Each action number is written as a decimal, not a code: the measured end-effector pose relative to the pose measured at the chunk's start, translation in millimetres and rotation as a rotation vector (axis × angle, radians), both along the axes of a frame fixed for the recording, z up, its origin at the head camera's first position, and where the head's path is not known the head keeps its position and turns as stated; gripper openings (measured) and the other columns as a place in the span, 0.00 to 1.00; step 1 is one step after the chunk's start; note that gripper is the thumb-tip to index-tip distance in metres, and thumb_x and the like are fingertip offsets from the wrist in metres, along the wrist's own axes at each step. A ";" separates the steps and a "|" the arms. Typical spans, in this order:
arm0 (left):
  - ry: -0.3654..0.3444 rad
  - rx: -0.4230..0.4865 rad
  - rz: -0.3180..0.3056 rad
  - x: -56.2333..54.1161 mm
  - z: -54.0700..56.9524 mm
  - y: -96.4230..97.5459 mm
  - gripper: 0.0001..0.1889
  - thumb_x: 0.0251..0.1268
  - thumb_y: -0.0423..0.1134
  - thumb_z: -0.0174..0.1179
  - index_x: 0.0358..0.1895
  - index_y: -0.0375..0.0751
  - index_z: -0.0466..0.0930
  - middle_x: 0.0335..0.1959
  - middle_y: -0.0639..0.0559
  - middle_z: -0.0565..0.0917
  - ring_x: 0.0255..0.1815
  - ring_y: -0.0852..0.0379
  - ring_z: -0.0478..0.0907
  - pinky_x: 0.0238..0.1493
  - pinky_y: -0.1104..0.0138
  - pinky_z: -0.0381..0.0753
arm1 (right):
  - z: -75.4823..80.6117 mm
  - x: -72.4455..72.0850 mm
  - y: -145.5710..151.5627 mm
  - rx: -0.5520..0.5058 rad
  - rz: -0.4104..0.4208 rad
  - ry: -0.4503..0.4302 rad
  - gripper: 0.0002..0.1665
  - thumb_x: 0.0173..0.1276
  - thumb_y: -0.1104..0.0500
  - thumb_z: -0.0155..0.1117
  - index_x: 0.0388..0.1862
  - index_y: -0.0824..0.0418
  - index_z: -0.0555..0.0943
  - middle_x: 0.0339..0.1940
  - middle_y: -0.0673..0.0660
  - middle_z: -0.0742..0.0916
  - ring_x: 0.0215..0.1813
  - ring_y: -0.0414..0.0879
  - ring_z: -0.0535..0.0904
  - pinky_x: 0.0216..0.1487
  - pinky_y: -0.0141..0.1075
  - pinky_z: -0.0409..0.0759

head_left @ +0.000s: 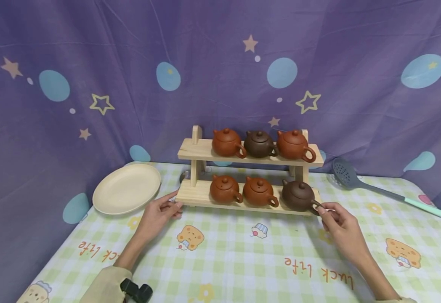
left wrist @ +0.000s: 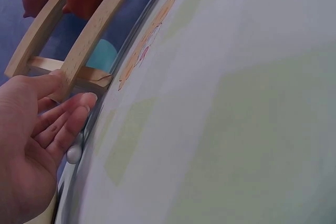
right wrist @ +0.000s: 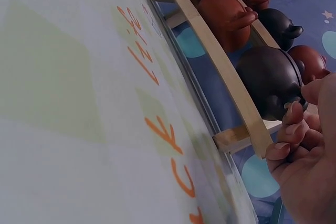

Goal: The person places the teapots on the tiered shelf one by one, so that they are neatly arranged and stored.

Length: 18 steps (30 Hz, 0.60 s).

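Observation:
A two-tier wooden display rack [head_left: 190, 192] carries small clay teapots on both boards. At the right end of the lower board sits a dark brown teapot [head_left: 298, 195]; my right hand [head_left: 342, 229] pinches its handle between thumb and fingers. Two reddish-brown teapots, a middle one [head_left: 259, 192] and a left one [head_left: 224, 189], share that board. My left hand [head_left: 159, 216] holds the board's left end, thumb on the wood [left wrist: 79, 61] and fingers below it. The upper board bears a dark teapot [head_left: 259, 144] between two reddish ones [head_left: 227, 143] [head_left: 293, 145].
A cream plate [head_left: 126, 189] lies left of the rack. Behind the left hand, a metal spoon [head_left: 184, 175] is partly hidden by the rack. To the right lies a grey slotted skimmer [head_left: 351, 174] with a mint handle end. A purple curtain [head_left: 220, 63] hangs behind the checked tablecloth [head_left: 235, 261].

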<state>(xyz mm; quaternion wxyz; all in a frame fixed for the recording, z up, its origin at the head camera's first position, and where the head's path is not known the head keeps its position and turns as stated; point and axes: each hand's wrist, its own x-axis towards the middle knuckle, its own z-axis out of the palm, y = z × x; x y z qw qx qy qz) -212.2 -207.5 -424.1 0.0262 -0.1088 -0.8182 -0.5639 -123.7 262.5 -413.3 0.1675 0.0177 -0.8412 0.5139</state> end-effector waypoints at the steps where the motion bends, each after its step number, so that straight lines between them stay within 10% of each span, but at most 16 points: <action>1: -0.001 0.000 -0.001 0.1 0.3 -0.2 0.29 0.77 0.37 0.63 0.74 0.28 0.69 0.41 0.35 0.87 0.35 0.48 0.89 0.42 0.64 0.91 | 0.0 0.5 0.6 -0.002 -0.002 -0.007 0.16 0.84 0.54 0.56 0.52 0.67 0.79 0.20 0.52 0.77 0.18 0.40 0.65 0.14 0.40 0.64; 18: 0.000 -0.007 0.007 0.5 1.6 -0.2 0.28 0.78 0.38 0.62 0.74 0.30 0.70 0.40 0.36 0.88 0.35 0.49 0.89 0.41 0.65 0.91 | -4.4 1.8 10.7 -0.003 -0.037 -0.061 0.19 0.85 0.51 0.54 0.58 0.65 0.78 0.20 0.52 0.76 0.18 0.42 0.63 0.15 0.40 0.63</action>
